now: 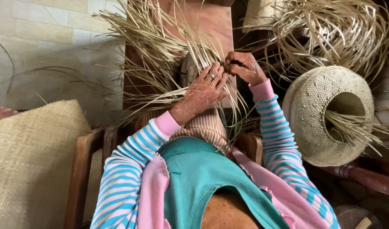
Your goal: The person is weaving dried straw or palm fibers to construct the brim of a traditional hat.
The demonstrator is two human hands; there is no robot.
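Left hand (207, 87) lies flat on the straw weave (169, 63), fingers together, pinning strands down so the right hand (244, 68) can pinch one tight.

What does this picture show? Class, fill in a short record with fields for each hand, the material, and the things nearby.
left hand: left hand, ring on one finger, lies flat on the straw strands
right hand: right hand, fingers curled, pinching strands
material: pale loose straw fanning outward
support: wooden block under the work
right side: half-woven straw hat, loose ends inside
left side: woven mat
seat: wooden chair
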